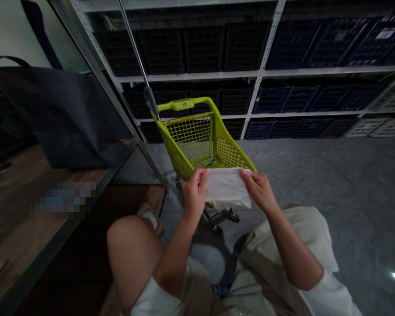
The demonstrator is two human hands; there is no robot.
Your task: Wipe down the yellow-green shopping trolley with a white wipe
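The left hand [194, 192] and right hand [259, 191] pinch opposite edges of a white folded cloth [228, 188], perhaps a wipe, though the dim view makes that hard to judge. It is held just over the near rim of a lime-green shopping cart [197, 140]. Beyond the cart stand white shelves [266, 74] of dark crates [161, 50]. Grey floor [316, 175] lies open to the cart's right, while a wooden shelf [19, 210] edges close on its left.
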